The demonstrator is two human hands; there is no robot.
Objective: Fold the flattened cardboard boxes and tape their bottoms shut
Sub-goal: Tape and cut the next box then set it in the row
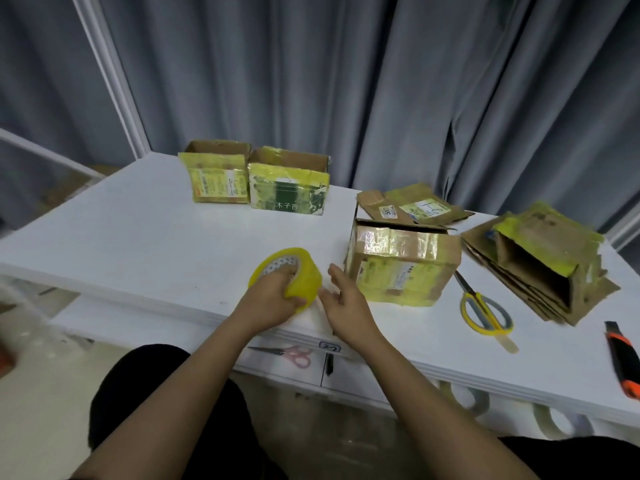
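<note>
My left hand (272, 299) grips a yellow tape roll (304, 273) near the front of the white table (145, 230), fingers inside its core and thumb on the outer face. Just right of the roll, my right hand (341, 299) hovers with fingers relaxed and holds nothing. A folded cardboard box (403, 268) lies on its side right beside that hand, its surface covered with old yellow tape. Two more folded boxes (218, 176) (289, 187) stand upright at the table's back. A stack of flattened boxes (540, 268) lies at the right, another flat one (412, 207) behind the middle box.
Yellow-handled scissors (485, 310) lie right of the middle box. An orange and black box cutter (625, 365) sits at the right edge. Pink scissors (294, 355) lie on a shelf under the tabletop. Grey curtains hang behind the table.
</note>
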